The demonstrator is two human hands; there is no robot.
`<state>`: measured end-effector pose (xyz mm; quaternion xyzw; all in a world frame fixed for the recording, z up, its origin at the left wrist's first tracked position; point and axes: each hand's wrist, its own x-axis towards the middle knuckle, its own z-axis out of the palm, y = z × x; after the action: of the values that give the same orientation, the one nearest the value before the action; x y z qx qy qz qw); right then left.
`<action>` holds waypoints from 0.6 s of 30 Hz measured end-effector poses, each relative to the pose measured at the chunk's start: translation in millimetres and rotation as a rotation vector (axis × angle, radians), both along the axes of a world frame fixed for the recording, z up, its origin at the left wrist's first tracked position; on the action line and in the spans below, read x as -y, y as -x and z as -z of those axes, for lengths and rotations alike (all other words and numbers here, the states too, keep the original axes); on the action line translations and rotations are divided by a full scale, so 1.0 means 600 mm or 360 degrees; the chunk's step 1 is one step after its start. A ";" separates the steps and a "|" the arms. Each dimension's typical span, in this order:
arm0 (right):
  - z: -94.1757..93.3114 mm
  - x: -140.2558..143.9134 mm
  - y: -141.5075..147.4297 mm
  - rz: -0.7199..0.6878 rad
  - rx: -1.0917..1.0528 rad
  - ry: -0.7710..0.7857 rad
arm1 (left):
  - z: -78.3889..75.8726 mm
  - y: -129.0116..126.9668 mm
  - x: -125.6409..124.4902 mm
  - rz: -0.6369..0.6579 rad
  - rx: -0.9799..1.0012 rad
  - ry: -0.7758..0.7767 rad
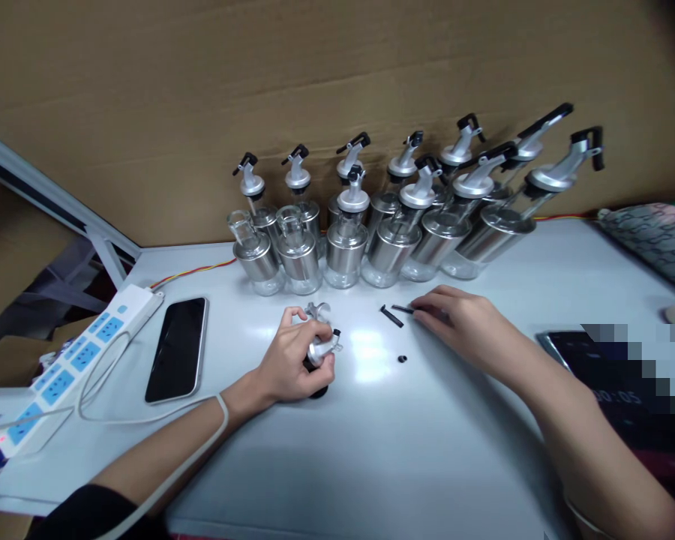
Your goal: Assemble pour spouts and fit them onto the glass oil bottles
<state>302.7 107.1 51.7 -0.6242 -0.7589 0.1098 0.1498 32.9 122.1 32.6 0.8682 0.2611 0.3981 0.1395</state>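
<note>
Spout cap [322, 346] in left hand [292, 364] | right hand [461, 324] touching black strip [403, 308]

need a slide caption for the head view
Left hand grips a silver pourer cap; right hand touches small black strips before rowed glass bottles.

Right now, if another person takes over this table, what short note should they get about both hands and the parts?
Left hand: closed around a silver pourer cap, held just above the table.
Right hand: fingertips on a small black strip; a second black strip and a black ring lie loose beside it.
Done: most bottles at the back wear caps.
Left: two front-left bottles are uncapped.
</note>
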 end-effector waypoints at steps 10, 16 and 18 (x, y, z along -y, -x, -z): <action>0.015 0.006 0.016 -0.0062 -0.0012 -0.0016 | -0.002 0.001 0.000 -0.0012 -0.0039 0.0035; 0.018 0.002 0.010 -0.0130 -0.0019 -0.0167 | -0.002 0.000 0.000 0.0008 -0.0011 0.0015; 0.018 0.003 0.011 -0.0136 0.0019 -0.0170 | -0.002 0.000 0.000 0.0009 -0.0003 0.0016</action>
<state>296.3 105.1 40.8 -0.5829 -0.7905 0.0718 0.1736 33.0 122.1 33.7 0.8687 0.2607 0.3956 0.1448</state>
